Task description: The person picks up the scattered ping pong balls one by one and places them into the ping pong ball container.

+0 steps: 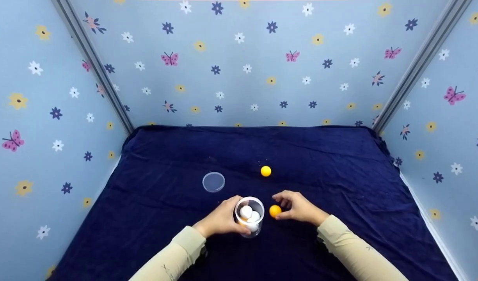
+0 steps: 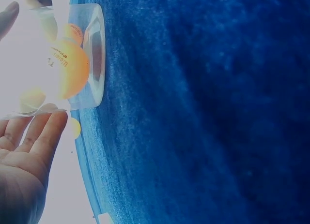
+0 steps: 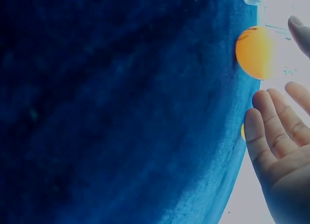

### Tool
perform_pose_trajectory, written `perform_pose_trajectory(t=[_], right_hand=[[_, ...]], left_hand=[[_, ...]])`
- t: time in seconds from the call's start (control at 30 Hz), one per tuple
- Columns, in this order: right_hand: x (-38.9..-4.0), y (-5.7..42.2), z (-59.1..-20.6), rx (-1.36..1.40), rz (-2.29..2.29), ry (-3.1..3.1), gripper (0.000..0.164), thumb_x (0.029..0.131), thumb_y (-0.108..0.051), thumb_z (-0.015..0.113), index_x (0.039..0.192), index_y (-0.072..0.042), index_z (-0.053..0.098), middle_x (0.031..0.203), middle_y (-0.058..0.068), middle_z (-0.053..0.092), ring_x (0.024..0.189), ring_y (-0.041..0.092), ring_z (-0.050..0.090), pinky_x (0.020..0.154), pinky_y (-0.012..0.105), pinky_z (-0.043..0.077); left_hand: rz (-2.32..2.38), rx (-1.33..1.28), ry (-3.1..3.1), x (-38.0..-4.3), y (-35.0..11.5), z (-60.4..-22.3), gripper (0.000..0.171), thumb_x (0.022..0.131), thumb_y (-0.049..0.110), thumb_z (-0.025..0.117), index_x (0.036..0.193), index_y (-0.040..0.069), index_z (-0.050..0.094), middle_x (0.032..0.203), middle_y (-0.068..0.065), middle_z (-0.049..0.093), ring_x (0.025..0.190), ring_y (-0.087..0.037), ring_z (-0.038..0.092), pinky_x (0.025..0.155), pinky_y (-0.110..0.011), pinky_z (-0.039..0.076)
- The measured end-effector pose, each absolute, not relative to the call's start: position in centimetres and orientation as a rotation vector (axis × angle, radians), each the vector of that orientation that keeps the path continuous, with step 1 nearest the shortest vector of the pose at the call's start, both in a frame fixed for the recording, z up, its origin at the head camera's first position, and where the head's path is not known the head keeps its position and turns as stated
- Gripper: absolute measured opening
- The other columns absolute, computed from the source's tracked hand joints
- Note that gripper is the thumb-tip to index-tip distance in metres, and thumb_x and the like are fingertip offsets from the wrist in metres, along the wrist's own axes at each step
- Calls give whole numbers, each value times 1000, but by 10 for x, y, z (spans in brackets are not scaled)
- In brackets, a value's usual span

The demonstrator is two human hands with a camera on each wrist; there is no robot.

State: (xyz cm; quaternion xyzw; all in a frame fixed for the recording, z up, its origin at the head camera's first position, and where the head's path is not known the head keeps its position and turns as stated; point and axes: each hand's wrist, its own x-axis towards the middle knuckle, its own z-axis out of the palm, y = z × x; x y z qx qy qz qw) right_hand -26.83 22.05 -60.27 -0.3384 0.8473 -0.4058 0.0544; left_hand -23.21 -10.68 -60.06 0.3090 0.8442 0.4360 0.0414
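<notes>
My left hand [image 1: 224, 217] grips a clear plastic jar [image 1: 256, 233] round its side. White ping-pong balls [image 1: 246, 212] and orange ones lie inside it; in the left wrist view an orange ball [image 2: 73, 69] shows through the wall near the base. To the right of the jar, a loose orange ping-pong ball [image 1: 275, 211] sits on the cloth. Around it my right hand [image 1: 301, 208] hovers with thumb and fingers spread apart. The right wrist view shows a gap between the orange ball [image 3: 254, 52] and those fingers [image 3: 278, 129].
A dark blue cloth [image 1: 164, 164] covers the table. Farther back lies a yellow-orange ping-pong ball [image 1: 265, 171]. A round clear lid [image 1: 213, 182] rests to the left, beyond my left hand. Flowered panels [image 1: 239, 70] stand behind and at both sides.
</notes>
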Motion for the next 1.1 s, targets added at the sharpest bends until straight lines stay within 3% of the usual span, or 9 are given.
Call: perform_pose_trajectory(t=[0.33, 0.6, 0.8, 0.97, 1.1], right_hand=[[-269, 217, -609, -1089, -1203, 2547, 56, 80, -12, 97, 126, 7, 73, 112, 22, 76, 85, 39, 71, 75, 41, 65], [-270, 216, -612, -1052, -1184, 2552, 48, 82, -9, 94, 124, 6, 75, 103, 16, 78, 79, 28, 72, 73, 31, 63], [-270, 215, -614, -1033, -1182, 2549, 42, 82, -7, 94, 119, 5, 77, 95, 15, 77, 77, 28, 73, 71, 31, 63], [-269, 214, -611, -1051, -1172, 2553, 40, 82, -6, 93, 117, 5, 78, 95, 15, 77, 78, 28, 73, 72, 33, 63], [-270, 213, -608, -1018, -1163, 2554, 41, 83, -7, 93, 119, 4, 78, 98, 15, 79, 80, 22, 74, 74, 28, 62]], left_hand=[[1328, 952, 2592, -233, -107, -601, 83, 61, 36, 106, 128, 6, 67, 119, -1, 74, 107, -16, 69, 102, -38, 57], [1330, 973, 2594, -232, -106, -601, 83, 62, 36, 106, 128, 5, 66, 120, -2, 73, 108, -17, 69, 103, -37, 57], [1332, 970, 2591, -231, -107, -600, 83, 62, 37, 106, 128, 6, 66, 121, -3, 74, 109, -17, 69, 104, -37, 57], [1326, 954, 2584, -232, -107, -600, 83, 62, 36, 106, 129, 6, 66, 122, -2, 74, 109, -17, 69, 104, -37, 57], [1321, 958, 2589, -231, -107, -600, 83, 62, 37, 106, 129, 6, 66, 121, -3, 73, 109, -17, 69, 104, -37, 56]])
